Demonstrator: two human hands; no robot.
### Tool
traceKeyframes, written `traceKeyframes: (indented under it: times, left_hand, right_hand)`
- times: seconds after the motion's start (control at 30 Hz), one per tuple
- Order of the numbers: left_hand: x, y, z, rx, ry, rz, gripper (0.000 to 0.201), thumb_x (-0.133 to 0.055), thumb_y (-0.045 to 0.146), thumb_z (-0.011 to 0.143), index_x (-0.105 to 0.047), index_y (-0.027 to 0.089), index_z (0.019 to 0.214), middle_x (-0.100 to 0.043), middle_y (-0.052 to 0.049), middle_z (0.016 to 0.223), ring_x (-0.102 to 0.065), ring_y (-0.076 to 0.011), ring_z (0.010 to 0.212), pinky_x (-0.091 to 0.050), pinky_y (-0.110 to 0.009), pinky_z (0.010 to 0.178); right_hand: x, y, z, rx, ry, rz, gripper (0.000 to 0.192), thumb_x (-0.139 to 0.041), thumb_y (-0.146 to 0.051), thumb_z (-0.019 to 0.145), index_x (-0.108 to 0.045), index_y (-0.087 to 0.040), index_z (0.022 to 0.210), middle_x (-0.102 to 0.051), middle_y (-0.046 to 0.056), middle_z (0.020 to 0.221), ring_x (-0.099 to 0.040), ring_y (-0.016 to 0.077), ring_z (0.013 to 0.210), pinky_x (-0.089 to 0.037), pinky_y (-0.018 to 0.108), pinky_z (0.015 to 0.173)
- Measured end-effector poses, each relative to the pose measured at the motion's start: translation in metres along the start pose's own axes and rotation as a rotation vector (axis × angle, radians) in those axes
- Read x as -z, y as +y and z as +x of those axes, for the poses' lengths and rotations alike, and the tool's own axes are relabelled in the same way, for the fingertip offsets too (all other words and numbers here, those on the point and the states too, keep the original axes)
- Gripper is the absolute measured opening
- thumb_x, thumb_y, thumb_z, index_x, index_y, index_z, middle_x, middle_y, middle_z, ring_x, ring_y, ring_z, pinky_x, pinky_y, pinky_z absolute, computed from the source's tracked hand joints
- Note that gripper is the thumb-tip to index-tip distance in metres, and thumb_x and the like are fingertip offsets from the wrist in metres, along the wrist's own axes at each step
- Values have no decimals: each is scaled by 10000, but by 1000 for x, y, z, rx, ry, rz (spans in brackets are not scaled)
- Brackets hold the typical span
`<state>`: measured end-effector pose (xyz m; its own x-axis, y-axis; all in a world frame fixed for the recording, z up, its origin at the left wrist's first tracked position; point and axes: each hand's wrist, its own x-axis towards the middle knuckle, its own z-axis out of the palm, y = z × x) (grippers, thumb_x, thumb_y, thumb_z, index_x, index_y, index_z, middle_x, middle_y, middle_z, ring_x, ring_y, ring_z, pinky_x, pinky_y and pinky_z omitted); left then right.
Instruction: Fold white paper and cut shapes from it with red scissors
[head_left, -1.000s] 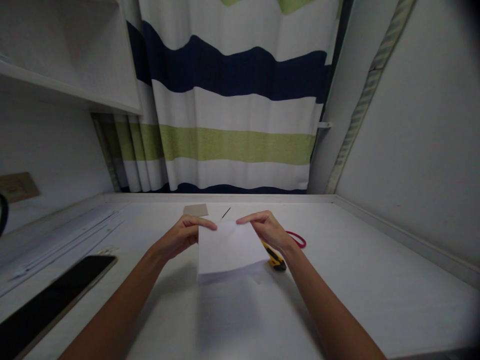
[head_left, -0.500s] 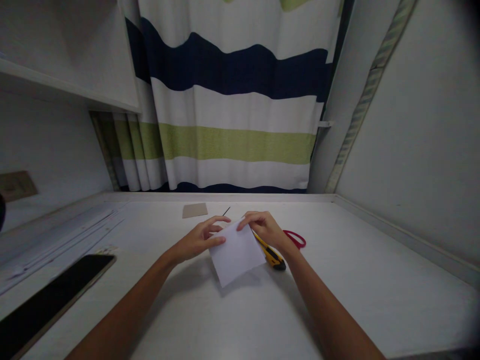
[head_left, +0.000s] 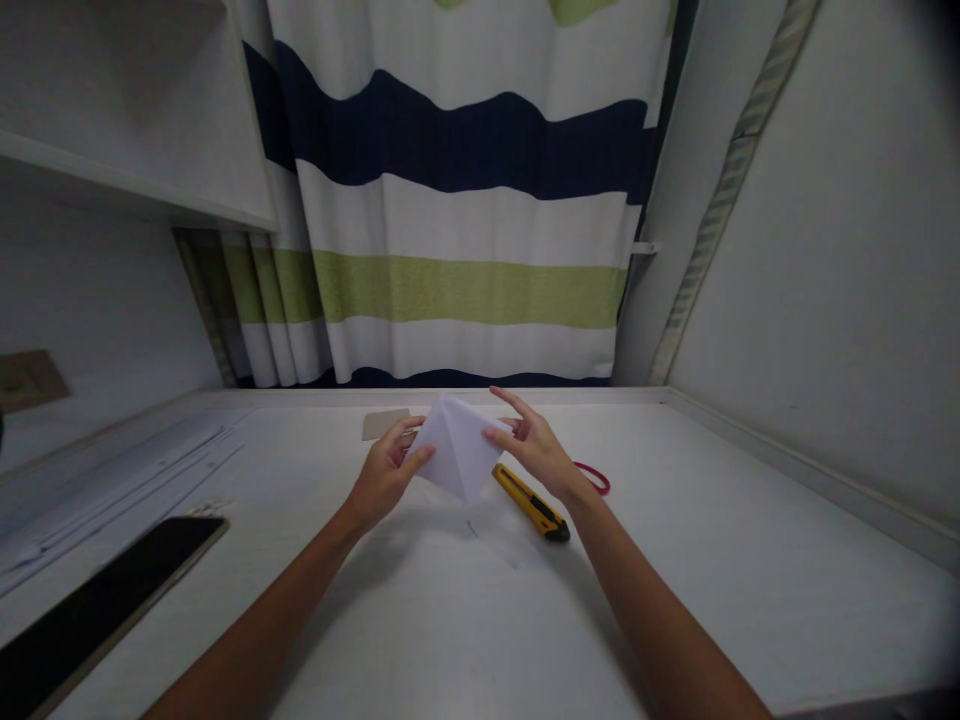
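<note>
Raised above the white desk is a piece of white paper [head_left: 459,450] with a crease down its middle, its two halves angled apart. My left hand [head_left: 382,472] pinches its left corner between thumb and fingers. At the right corner, my right hand [head_left: 536,445] grips it with the thumb in front, the index finger stretched out beyond it. A yellow and black utility knife [head_left: 532,503] lies on the desk just below my right hand. Red scissor-like handles [head_left: 596,478] show partly behind my right wrist; the rest is hidden.
A small grey-beige card [head_left: 382,424] lies behind my left hand. On the left are a dark phone-like slab [head_left: 112,605] and some long white sheets [head_left: 135,490]. A striped curtain [head_left: 465,290] hangs at the back, and a shelf [head_left: 135,180] juts out at upper left.
The paper has been lifted and turned, and its middle crease now faces me. Both hands have shifted to its opposite side corners. The utility knife is more fully uncovered.
</note>
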<state>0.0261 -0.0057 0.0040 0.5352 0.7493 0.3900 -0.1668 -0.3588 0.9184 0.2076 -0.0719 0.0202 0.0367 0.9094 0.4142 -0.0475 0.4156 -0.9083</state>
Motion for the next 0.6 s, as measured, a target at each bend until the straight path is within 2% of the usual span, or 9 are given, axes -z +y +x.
traceKeyframes:
  times: [0.1, 0.27, 0.37, 0.47, 0.6]
  left_hand:
    - [-4, 0, -2, 6, -45, -18, 370, -520, 283, 711, -357, 170, 1022, -562, -76, 973, -563, -164, 796, -451, -307, 697]
    - [-3, 9, -5, 25, -85, 49, 453, -544, 286, 694, -306, 204, 1071, -546, -73, 990, -568, -161, 759, -466, -292, 636]
    - [0, 16, -4, -49, 2, 116, 421, -527, 298, 704, -365, 182, 1075, -564, -72, 965, -555, -167, 822, -448, -280, 698]
    - [2, 18, -3, -115, 105, 165, 331, -536, 311, 691, -495, 139, 970, -581, -82, 965, -536, -184, 886, -425, -284, 765]
    - [2, 17, -2, -110, 154, 167, 244, -559, 306, 671, -576, 124, 833, -627, -67, 861, -569, -179, 804, -442, -269, 725]
  right_hand:
    - [0, 4, 2, 68, 83, -37, 527, -578, -213, 649, -397, -183, 1143, -575, -7, 650, -524, 109, 581, -405, 211, 533]
    - [-1, 5, 4, 115, 90, -157, 417, -551, -215, 664, -461, -179, 1069, -537, -19, 591, -474, 93, 514, -367, 195, 476]
    - [-4, 5, 2, 130, 79, -278, 407, -553, -210, 667, -473, -173, 1064, -513, -25, 571, -436, 82, 490, -336, 186, 454]
    - [-7, 5, 1, 147, 41, -357, 405, -558, -202, 669, -473, -165, 1064, -509, -24, 582, -421, 76, 493, -317, 179, 447]
    - [-8, 7, -1, 159, -10, -416, 348, -543, -237, 695, -496, -163, 1032, -515, -13, 598, -428, 80, 507, -322, 182, 453]
